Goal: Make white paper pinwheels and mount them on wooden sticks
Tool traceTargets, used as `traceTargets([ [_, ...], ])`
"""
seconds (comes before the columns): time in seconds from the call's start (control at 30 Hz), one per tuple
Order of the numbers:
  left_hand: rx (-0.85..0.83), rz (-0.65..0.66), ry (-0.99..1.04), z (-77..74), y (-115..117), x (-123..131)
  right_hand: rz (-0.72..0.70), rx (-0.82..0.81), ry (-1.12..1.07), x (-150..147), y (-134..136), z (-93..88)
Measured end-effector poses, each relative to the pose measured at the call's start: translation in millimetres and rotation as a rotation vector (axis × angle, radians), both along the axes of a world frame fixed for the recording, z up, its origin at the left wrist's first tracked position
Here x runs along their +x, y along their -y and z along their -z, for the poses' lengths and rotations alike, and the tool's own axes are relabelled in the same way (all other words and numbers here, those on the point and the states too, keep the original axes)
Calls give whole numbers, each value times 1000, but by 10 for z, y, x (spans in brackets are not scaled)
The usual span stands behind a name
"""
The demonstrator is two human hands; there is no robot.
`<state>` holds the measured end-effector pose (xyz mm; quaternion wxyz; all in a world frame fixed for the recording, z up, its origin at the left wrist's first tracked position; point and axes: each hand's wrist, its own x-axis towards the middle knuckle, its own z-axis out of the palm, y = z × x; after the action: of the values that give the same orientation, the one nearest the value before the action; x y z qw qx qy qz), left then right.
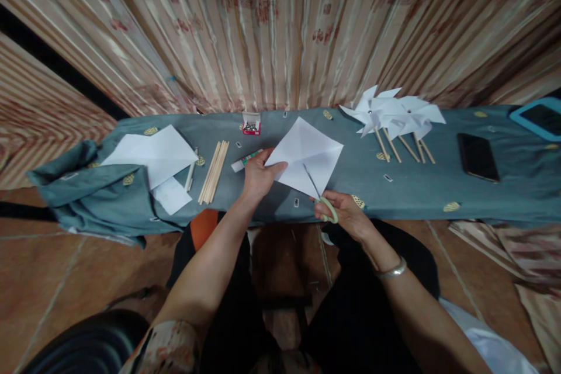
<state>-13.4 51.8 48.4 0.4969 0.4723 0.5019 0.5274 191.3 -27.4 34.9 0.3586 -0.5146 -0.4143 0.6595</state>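
Observation:
A square sheet of white paper (302, 143) with faint creases is held over the table, one corner toward me. My left hand (260, 175) pinches its left corner, thumb on top. In my right hand (344, 210) is a pair of scissors (329, 210) with pale green handles. Their blade lies over the paper from the near corner toward the middle; whether the blades are fully closed I cannot make out. Just left of the paper, a small green and white box (246, 161) is partly hidden behind my left hand.
Several wooden sticks (213, 172) lie left of my hands, near a pen (191, 170) and more white paper (164, 155). An open red box of small metal pieces (251, 124) stands behind. Rightward are paper pinwheels (397, 111), a phone (477, 156) and a blue-framed device (539, 118).

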Motion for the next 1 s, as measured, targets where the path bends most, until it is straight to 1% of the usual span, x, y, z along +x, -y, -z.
traceTargets([
  [0.2, 14, -14, -6, -3, 5, 12, 17, 15, 1, -14, -2, 27],
  [0.4, 23, -21, -12, 6, 0, 9, 38, -6, -9, -45, -5, -1],
  [0.6, 14, -11, -22, -12, 13, 10, 9, 14, 5, -41, -3, 1],
  [0.77, 21, -13, -27, 11, 7, 11, 12, 8, -7, -41, -1, 24],
  [1.0, 34, -37, -38, 38, -29, -30, -88, -39, 4, -9, 1, -28],
])
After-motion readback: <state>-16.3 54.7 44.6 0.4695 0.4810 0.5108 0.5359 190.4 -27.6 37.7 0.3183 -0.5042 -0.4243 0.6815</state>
